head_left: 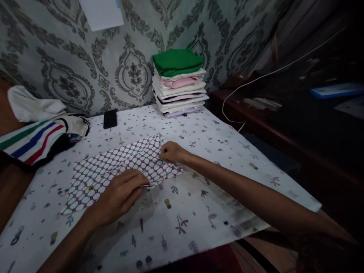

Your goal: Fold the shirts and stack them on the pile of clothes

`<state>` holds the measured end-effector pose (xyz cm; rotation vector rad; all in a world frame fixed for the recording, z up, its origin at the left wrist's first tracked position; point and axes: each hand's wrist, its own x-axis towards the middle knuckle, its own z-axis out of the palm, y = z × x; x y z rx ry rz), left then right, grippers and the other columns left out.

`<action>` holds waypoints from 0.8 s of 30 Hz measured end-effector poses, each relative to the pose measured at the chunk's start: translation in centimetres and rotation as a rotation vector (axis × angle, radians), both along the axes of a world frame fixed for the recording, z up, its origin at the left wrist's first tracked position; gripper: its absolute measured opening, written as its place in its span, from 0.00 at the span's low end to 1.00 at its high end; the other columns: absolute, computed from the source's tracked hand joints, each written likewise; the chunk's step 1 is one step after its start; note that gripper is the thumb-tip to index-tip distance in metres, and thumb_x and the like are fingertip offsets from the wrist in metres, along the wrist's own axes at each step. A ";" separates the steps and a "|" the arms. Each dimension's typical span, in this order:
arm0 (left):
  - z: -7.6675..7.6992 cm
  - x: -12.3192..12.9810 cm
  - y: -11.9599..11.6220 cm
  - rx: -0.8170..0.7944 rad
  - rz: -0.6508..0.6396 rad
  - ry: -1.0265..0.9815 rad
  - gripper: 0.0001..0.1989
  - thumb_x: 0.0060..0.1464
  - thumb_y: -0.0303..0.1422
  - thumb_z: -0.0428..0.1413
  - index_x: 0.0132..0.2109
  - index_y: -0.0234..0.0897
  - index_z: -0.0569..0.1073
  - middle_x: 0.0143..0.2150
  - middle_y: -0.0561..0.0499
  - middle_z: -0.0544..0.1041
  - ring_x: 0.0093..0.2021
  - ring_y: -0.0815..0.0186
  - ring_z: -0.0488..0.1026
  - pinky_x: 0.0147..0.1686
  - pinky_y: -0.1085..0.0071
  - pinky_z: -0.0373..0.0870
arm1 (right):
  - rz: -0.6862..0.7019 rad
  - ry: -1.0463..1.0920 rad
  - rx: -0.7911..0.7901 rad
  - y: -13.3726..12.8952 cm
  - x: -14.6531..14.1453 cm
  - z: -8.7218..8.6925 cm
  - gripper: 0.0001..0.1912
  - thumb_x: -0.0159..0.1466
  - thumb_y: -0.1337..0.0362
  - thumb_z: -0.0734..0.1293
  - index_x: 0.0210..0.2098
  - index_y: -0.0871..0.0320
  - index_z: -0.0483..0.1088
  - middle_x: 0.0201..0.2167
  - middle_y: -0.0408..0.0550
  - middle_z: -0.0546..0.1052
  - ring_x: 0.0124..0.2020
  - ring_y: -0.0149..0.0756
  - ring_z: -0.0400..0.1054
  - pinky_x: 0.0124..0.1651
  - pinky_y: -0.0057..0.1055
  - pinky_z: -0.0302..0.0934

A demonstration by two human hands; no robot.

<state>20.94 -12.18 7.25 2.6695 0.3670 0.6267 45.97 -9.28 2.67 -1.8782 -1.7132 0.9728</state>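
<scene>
A white cloth with a red and dark lattice pattern (pixel 113 163) lies folded into a long shape on the table, with some creases near its middle. My left hand (pixel 121 193) is closed on the cloth's near edge, fingertips pinching a small fold. At the cloth's right end, my right hand (pixel 170 151) is curled with its fingers gripping the fabric near the far corner. A small yellow mark shows near the cloth's left end.
Folded clothes with a green piece on top (pixel 179 83) are stacked at the table's back. A black phone (pixel 110 119) lies at the back left. Striped and white garments (pixel 36 140) pile up at the left. A white cable (pixel 256 80) hangs over the dark furniture at the right.
</scene>
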 end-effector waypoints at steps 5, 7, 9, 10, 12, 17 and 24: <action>-0.1 0.1 0.5 -0.006 0.017 0.004 0.06 0.67 0.27 0.48 0.45 0.38 0.69 0.40 0.48 0.76 0.39 0.66 0.73 0.35 0.72 0.69 | 0.015 -0.175 0.079 -0.3 -0.5 0.4 0.06 0.55 0.68 0.67 0.22 0.58 0.69 0.25 0.42 0.74 0.28 0.30 0.64 0.30 0.25 0.52; 0.0 0.1 0.7 -0.029 0.018 -0.001 0.06 0.67 0.27 0.49 0.46 0.38 0.69 0.39 0.50 0.75 0.38 0.67 0.73 0.36 0.72 0.69 | 0.023 -0.212 0.078 -0.6 -0.6 0.5 0.05 0.56 0.67 0.67 0.24 0.58 0.70 0.27 0.42 0.75 0.30 0.30 0.65 0.30 0.25 0.52; 0.1 0.2 0.9 -0.056 0.009 -0.019 0.06 0.67 0.27 0.49 0.46 0.38 0.69 0.37 0.51 0.75 0.37 0.68 0.73 0.36 0.73 0.70 | 0.034 -0.242 0.047 -0.9 -0.7 0.7 0.05 0.57 0.66 0.67 0.25 0.58 0.71 0.29 0.43 0.76 0.31 0.31 0.66 0.30 0.26 0.52; 0.1 0.2 0.9 -0.067 0.003 -0.033 0.06 0.67 0.27 0.49 0.46 0.38 0.69 0.37 0.51 0.75 0.37 0.68 0.73 0.36 0.73 0.70 | 0.045 -0.262 0.027 -1.1 -0.7 0.8 0.04 0.57 0.66 0.68 0.25 0.58 0.71 0.30 0.44 0.76 0.32 0.32 0.66 0.30 0.26 0.52; 0.2 0.2 1.0 -0.079 -0.002 -0.051 0.06 0.67 0.27 0.49 0.46 0.38 0.70 0.37 0.51 0.75 0.37 0.68 0.73 0.35 0.73 0.70 | 0.060 -0.313 0.005 -1.2 -0.7 1.2 0.04 0.58 0.65 0.68 0.27 0.57 0.72 0.31 0.45 0.77 0.32 0.33 0.67 0.30 0.27 0.53; 0.4 0.5 1.1 -0.086 -0.001 -0.053 0.06 0.65 0.25 0.50 0.46 0.37 0.70 0.37 0.50 0.76 0.36 0.68 0.74 0.35 0.74 0.70 | 0.099 -0.476 0.379 0.3 -0.3 1.2 0.15 0.66 0.62 0.62 0.48 0.62 0.73 0.52 0.58 0.76 0.52 0.44 0.68 0.51 0.36 0.62; 0.4 0.0 0.9 -0.099 -0.038 -0.036 0.07 0.65 0.25 0.50 0.46 0.37 0.70 0.37 0.49 0.75 0.37 0.68 0.73 0.34 0.73 0.70 | 0.403 -0.439 0.289 2.3 1.6 -3.4 0.35 0.72 0.47 0.54 0.70 0.65 0.53 0.72 0.64 0.52 0.73 0.52 0.43 0.71 0.54 0.40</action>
